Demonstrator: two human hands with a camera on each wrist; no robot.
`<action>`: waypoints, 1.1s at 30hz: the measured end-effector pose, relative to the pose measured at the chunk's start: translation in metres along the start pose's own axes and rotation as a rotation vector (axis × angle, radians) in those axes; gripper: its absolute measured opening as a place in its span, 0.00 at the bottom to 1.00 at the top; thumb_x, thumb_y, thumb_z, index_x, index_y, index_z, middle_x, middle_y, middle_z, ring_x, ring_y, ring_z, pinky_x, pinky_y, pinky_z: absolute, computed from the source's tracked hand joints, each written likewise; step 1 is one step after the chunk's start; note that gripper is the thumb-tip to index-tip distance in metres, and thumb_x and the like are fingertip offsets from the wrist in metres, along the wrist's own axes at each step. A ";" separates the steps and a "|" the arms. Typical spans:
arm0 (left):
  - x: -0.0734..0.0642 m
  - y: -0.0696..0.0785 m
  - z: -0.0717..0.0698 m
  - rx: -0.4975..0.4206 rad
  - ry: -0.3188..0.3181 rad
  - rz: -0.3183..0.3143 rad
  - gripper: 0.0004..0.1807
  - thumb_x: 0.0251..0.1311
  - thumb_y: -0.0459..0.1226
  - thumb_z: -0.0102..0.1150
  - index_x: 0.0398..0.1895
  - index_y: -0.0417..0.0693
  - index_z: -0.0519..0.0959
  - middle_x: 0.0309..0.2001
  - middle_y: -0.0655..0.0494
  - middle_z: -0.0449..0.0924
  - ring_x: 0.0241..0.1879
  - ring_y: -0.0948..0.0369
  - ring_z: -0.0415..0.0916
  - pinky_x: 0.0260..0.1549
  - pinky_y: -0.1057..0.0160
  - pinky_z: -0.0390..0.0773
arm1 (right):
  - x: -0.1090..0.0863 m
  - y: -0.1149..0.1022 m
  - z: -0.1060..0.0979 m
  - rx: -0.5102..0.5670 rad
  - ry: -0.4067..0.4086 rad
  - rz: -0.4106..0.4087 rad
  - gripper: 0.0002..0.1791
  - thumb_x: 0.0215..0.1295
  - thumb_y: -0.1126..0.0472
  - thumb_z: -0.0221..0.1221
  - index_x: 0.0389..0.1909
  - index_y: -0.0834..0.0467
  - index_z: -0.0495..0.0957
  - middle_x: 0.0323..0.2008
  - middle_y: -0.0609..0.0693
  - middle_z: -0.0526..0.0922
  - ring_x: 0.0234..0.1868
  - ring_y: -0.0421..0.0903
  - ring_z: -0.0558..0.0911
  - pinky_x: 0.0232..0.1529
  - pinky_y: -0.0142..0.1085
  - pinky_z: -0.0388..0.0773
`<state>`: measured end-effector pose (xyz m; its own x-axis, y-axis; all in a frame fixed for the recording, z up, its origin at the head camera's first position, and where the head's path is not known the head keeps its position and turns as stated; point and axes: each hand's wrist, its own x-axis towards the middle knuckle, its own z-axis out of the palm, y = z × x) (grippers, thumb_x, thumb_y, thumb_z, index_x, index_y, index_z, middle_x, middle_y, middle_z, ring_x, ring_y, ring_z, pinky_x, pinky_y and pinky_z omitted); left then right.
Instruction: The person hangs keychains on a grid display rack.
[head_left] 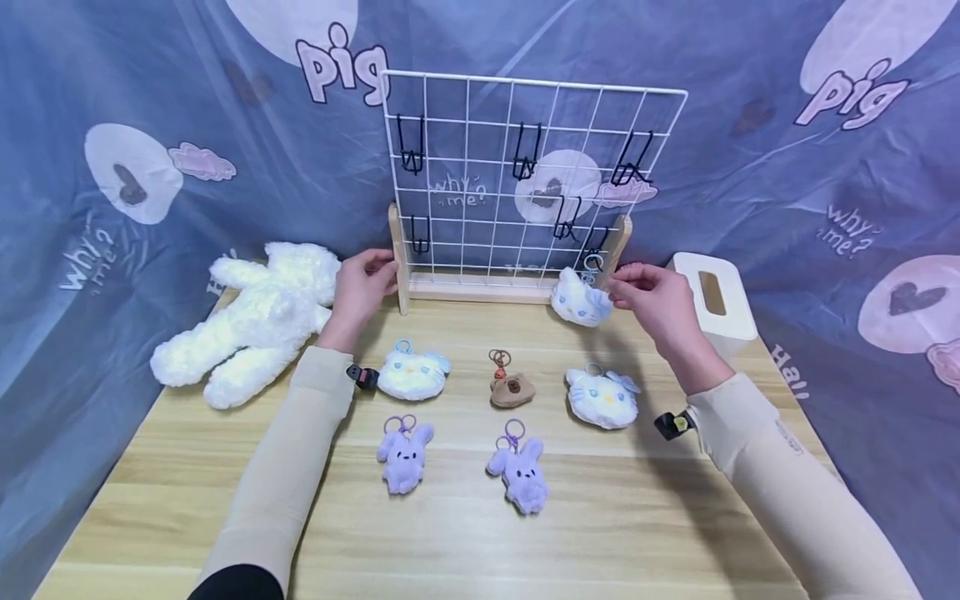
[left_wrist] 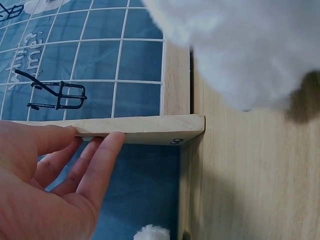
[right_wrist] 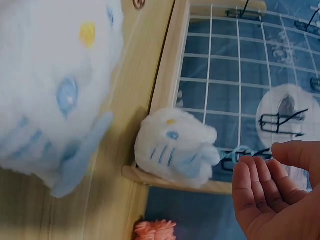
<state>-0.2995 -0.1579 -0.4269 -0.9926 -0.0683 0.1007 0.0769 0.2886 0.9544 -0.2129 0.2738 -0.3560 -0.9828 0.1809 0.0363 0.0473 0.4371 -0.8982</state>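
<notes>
At the left end of the white wire grid rack (head_left: 512, 81), my left hand (head_left: 365, 282) pinches the wooden upright (left_wrist: 145, 125), thumb on one side and fingers on the other. On the right side, my right hand (head_left: 654, 302) is beside the other upright (head_left: 619, 237). Its fingers are loosely bent with a gap to the thumb, fingertips right at the light-blue ring of a white cat plush keychain (right_wrist: 175, 147). That keychain (head_left: 581, 298) hangs by its ring at a black hook (head_left: 596, 240) low on the grid.
Two white cat plush keychains (head_left: 412, 375) (head_left: 602, 398), a brown plush keychain (head_left: 512, 389) and two purple rabbit keychains (head_left: 405, 460) (head_left: 523, 475) lie on the wooden table (head_left: 420, 550). A white fluffy toy (head_left: 258, 317) lies left; a white tissue box (head_left: 738, 292) stands right. More hooks (head_left: 527, 152) hang above.
</notes>
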 end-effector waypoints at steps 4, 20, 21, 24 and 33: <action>0.000 -0.002 -0.001 -0.006 -0.006 0.000 0.17 0.84 0.34 0.60 0.68 0.34 0.83 0.51 0.41 0.83 0.45 0.59 0.83 0.48 0.66 0.97 | -0.015 -0.003 0.002 -0.031 -0.024 -0.024 0.17 0.80 0.61 0.68 0.57 0.72 0.84 0.34 0.30 0.83 0.34 0.28 0.87 0.42 0.20 0.92; 0.000 -0.001 0.000 -0.004 -0.004 -0.010 0.17 0.84 0.34 0.61 0.67 0.34 0.83 0.51 0.41 0.82 0.45 0.60 0.82 0.47 0.68 0.97 | -0.065 -0.001 0.027 -0.116 -0.181 -0.084 0.14 0.77 0.62 0.70 0.55 0.67 0.88 0.43 0.53 0.93 0.38 0.29 0.86 0.41 0.21 0.87; -0.001 -0.001 0.000 -0.004 -0.005 -0.013 0.17 0.84 0.34 0.61 0.67 0.34 0.83 0.51 0.42 0.82 0.45 0.60 0.82 0.47 0.68 0.97 | -0.068 0.000 0.029 -0.101 -0.197 -0.074 0.14 0.77 0.62 0.70 0.55 0.67 0.88 0.44 0.53 0.93 0.39 0.30 0.86 0.42 0.21 0.88; -0.001 -0.001 0.000 -0.009 -0.003 -0.019 0.17 0.84 0.34 0.61 0.67 0.34 0.83 0.50 0.42 0.82 0.45 0.60 0.82 0.46 0.68 0.97 | -0.075 0.001 0.034 -0.065 -0.237 -0.053 0.15 0.77 0.62 0.71 0.57 0.67 0.87 0.45 0.53 0.93 0.40 0.31 0.87 0.44 0.22 0.89; -0.001 0.001 0.000 -0.020 0.002 -0.021 0.17 0.84 0.33 0.60 0.68 0.34 0.83 0.51 0.42 0.82 0.45 0.61 0.82 0.47 0.69 0.97 | -0.091 0.006 0.049 -0.079 -0.297 -0.021 0.18 0.75 0.59 0.73 0.58 0.66 0.87 0.50 0.58 0.93 0.43 0.35 0.87 0.45 0.23 0.87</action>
<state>-0.2981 -0.1577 -0.4261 -0.9938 -0.0759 0.0814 0.0583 0.2681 0.9616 -0.1323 0.2171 -0.3864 -0.9923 -0.0892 -0.0861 0.0291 0.5070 -0.8615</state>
